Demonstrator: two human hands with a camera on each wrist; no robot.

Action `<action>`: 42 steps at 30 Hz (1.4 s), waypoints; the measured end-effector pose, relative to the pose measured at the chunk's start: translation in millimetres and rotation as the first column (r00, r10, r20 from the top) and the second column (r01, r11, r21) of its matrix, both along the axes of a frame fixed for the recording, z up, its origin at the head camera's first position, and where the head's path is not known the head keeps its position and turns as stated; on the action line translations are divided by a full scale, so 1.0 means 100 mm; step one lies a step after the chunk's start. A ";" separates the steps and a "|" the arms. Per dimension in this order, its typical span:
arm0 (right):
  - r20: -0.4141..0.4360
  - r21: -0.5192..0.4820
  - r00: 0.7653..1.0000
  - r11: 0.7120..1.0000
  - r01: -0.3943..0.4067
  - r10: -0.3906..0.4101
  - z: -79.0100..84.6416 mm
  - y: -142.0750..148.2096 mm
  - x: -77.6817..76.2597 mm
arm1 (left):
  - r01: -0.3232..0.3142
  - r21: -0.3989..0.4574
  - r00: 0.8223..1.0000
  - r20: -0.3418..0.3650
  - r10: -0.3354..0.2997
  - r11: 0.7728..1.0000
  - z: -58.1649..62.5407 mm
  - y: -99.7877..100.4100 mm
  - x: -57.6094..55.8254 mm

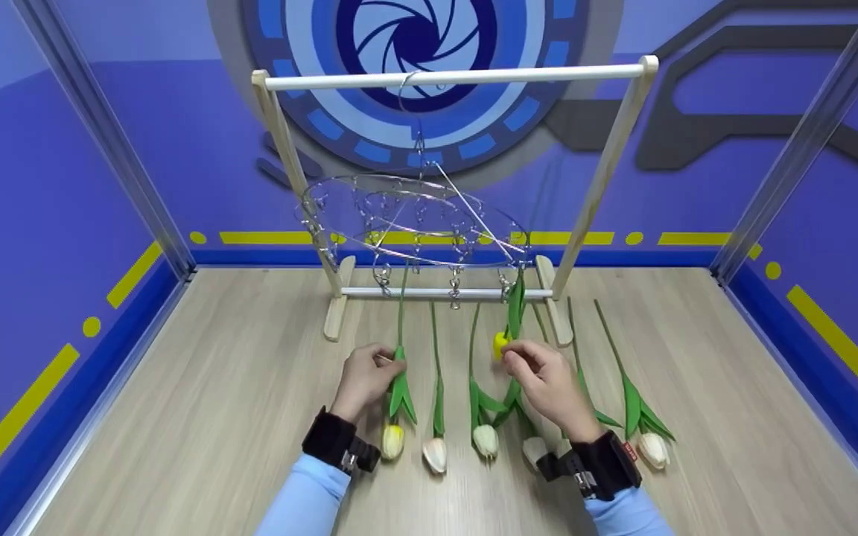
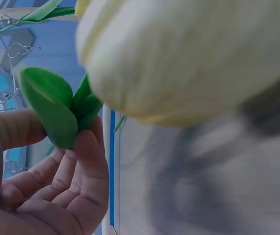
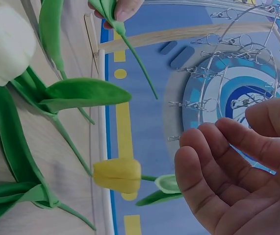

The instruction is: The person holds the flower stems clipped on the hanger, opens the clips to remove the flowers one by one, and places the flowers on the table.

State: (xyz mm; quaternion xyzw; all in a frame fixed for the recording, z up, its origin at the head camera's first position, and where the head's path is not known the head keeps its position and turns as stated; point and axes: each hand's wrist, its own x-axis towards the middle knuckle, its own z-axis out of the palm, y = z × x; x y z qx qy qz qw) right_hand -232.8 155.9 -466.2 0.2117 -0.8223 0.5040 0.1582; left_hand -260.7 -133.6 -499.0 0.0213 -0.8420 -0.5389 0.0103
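Observation:
My left hand (image 1: 369, 376) pinches a pale yellow-white artificial tulip (image 1: 392, 442) at its green leaves, between thumb and fingers. Its bloom points down and toward me, and its stem reaches up toward the wire rack. In the left wrist view the bloom (image 2: 179, 58) looms large beside the hand (image 2: 66, 176). My right hand (image 1: 548, 383) has loosely bent fingers with nothing between them, as the right wrist view of the hand (image 3: 242, 176) shows. Close by it, a yellow tulip (image 3: 117, 175) hangs bloom-down below the rack's right side. The round metal clip hanger (image 1: 399, 182) tilts down to the right.
A wooden stand with a white top bar (image 1: 459, 75) carries the hanger. Several tulips lie on the table (image 1: 250, 461), among them a pinkish one (image 1: 435, 455), a white one (image 1: 485, 441) and another white one (image 1: 654, 451) at far right. Blue walls (image 1: 86, 208) enclose the table.

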 end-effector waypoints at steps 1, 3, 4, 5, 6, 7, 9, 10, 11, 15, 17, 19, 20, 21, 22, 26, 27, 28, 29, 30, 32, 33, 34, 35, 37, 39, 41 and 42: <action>0.009 0.009 1.000 1.000 0.001 -0.001 -0.01 0.00 0.00 | -0.004 -0.016 1.000 0.002 0.004 1.000 -0.01 0.00 0.00; 0.026 0.023 1.000 1.000 -0.002 0.002 -0.03 -0.01 -0.01 | -0.005 -0.046 1.000 -0.002 0.005 0.999 -0.04 0.00 -0.01; 0.034 0.031 0.999 1.000 -0.004 0.002 -0.04 -0.01 -0.01 | -0.004 -0.060 1.000 -0.003 0.004 0.998 -0.05 0.00 -0.01; 0.045 0.036 0.999 0.999 -0.006 0.004 -0.05 -0.01 -0.01 | -0.003 -0.074 1.000 -0.004 0.002 0.997 -0.06 0.00 -0.01; 0.055 0.041 0.998 0.999 -0.007 0.005 -0.05 -0.02 -0.02 | 0.000 -0.082 1.000 -0.003 -0.001 0.997 -0.07 0.00 -0.01; 0.066 0.047 0.998 0.999 -0.008 0.005 -0.06 -0.02 -0.02 | 0.003 -0.091 1.000 0.003 -0.003 0.996 -0.08 0.00 -0.01; 0.083 0.059 0.997 0.998 -0.008 0.003 -0.07 -0.02 -0.03 | 0.010 -0.107 1.000 0.021 -0.007 0.994 -0.10 0.00 -0.01; 0.094 0.061 0.996 0.998 -0.010 0.004 -0.08 -0.03 -0.03 | 0.013 -0.114 0.999 0.031 -0.010 0.993 -0.10 0.01 -0.01; 0.103 0.063 0.995 0.998 -0.011 0.005 -0.09 -0.03 -0.03 | 0.015 -0.122 0.999 0.042 -0.010 0.992 -0.11 0.01 -0.01; 0.114 0.071 0.993 0.997 -0.016 0.008 -0.10 -0.03 -0.04 | 0.018 -0.146 0.996 0.090 -0.005 0.989 -0.13 0.01 -0.01; 0.112 0.079 0.994 0.997 -0.018 0.009 -0.11 -0.03 -0.04 | 0.017 -0.151 0.994 0.109 0.000 0.988 -0.14 0.02 0.00; 0.107 0.082 0.994 0.997 -0.015 0.006 -0.11 -0.03 -0.04 | 0.018 -0.153 0.992 0.123 0.001 0.988 -0.14 0.02 0.01; 0.105 0.080 0.995 0.997 -0.013 0.004 -0.11 -0.03 -0.04 | 0.018 -0.154 0.992 0.125 0.002 0.988 -0.14 0.02 0.02; 0.107 0.082 0.994 0.997 -0.010 0.001 -0.11 -0.03 -0.05 | 0.017 -0.156 0.992 0.127 0.003 0.988 -0.14 0.03 0.02; 0.108 0.082 0.994 0.997 -0.008 -0.001 -0.11 -0.03 -0.05 | 0.018 -0.161 0.992 0.126 0.003 0.987 -0.14 0.03 0.03; 0.120 0.073 0.993 0.997 0.002 -0.011 -0.10 -0.04 -0.05 | 0.025 -0.177 0.992 0.129 -0.002 0.984 -0.13 0.03 0.04; 0.126 0.073 0.992 0.997 0.004 -0.013 -0.10 -0.04 -0.05 | 0.026 -0.181 0.991 0.133 -0.002 0.983 -0.13 0.03 0.05; 0.128 0.072 0.992 0.997 0.004 -0.014 -0.10 -0.04 -0.05 | 0.028 -0.185 0.991 0.134 -0.003 0.982 -0.14 0.04 0.05; 0.130 0.072 0.991 0.997 0.005 -0.014 -0.10 -0.04 -0.05 | 0.027 -0.186 0.990 0.138 -0.001 0.982 -0.14 0.04 0.05; 0.132 0.072 0.991 0.997 0.005 -0.015 -0.10 -0.04 -0.05 | 0.025 -0.186 0.989 0.145 0.002 0.982 -0.14 0.04 0.06; 0.130 0.076 0.991 0.997 0.003 -0.013 -0.10 -0.04 -0.05 | 0.021 -0.192 0.990 0.144 0.007 0.981 -0.14 0.04 0.06; 0.128 0.078 0.992 0.997 0.003 -0.013 -0.10 -0.04 -0.05 | 0.020 -0.198 0.990 0.140 0.008 0.980 -0.14 0.04 0.06; 0.127 0.079 0.992 0.997 0.001 -0.012 -0.11 -0.04 -0.05 | 0.020 -0.204 0.991 0.135 0.007 0.979 -0.14 0.04 0.07; 0.126 0.079 0.992 0.997 0.001 -0.011 -0.11 -0.03 -0.06 | 0.019 -0.207 0.991 0.135 0.009 0.978 -0.14 0.04 0.07; 0.126 0.080 0.992 0.997 0.000 -0.010 -0.11 -0.03 -0.06 | 0.024 -0.216 0.991 0.134 0.005 0.976 -0.14 0.04 0.08; 0.125 0.078 0.992 0.997 -0.002 -0.008 -0.11 -0.03 -0.06 | 0.030 -0.222 0.992 0.127 -0.001 0.975 -0.13 0.04 0.09; 0.124 0.076 0.992 0.997 -0.001 -0.009 -0.11 -0.03 -0.06 | 0.038 -0.227 0.992 0.126 -0.009 0.973 -0.12 0.05 0.10; 0.126 0.076 0.992 0.997 0.000 -0.009 -0.11 -0.03 -0.06 | 0.042 -0.233 0.992 0.122 -0.014 0.972 -0.12 0.05 0.11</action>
